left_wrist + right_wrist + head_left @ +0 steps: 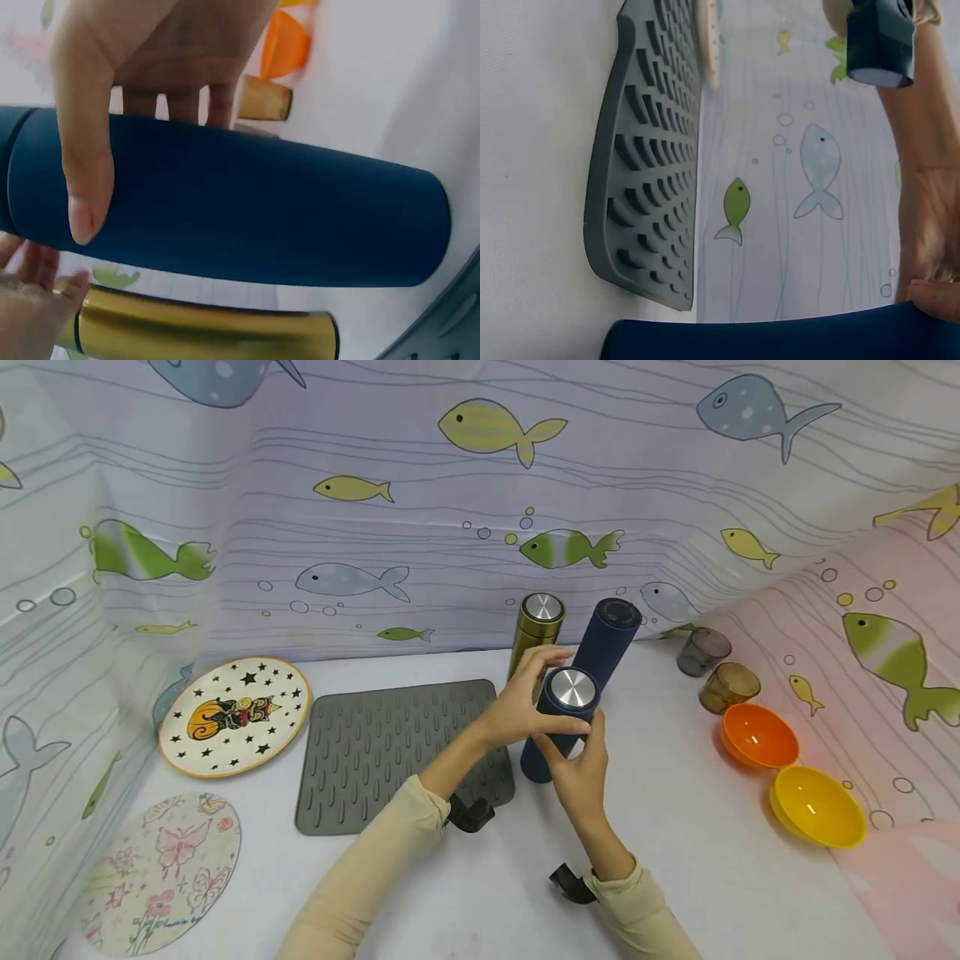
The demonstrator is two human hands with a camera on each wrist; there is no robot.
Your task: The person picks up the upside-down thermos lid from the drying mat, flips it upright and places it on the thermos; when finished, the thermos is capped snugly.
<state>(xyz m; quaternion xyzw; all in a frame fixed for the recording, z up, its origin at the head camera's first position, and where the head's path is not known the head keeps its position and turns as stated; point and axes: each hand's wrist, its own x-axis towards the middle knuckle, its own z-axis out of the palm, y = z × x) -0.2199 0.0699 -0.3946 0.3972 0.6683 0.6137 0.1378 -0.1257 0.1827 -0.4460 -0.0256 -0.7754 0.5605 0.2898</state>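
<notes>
A dark blue thermos flask point(573, 693) with a silver-topped lid stands nearly upright between my two hands, its base beside the grey mat. My left hand point(517, 706) grips it near the lid, thumb across the front. From the right, my right hand point(585, 768) holds the flask lower down; the left wrist view shows this hand's thumb over the blue body point(247, 202) and its fingers partly hidden behind. Just behind are a gold flask point(525, 639), partly covered by my left hand, and a second blue flask point(609, 639) with a dark top.
The grey ridged mat point(397, 752) lies to the left. Further left are an oval cat-patterned plate point(277, 685) and a round butterfly mat point(180, 893). Along the right side stand two small tumblers point(703, 652), an orange bowl point(759, 737) and a yellow bowl point(817, 807). A fish-print curtain point(420, 535) hangs behind.
</notes>
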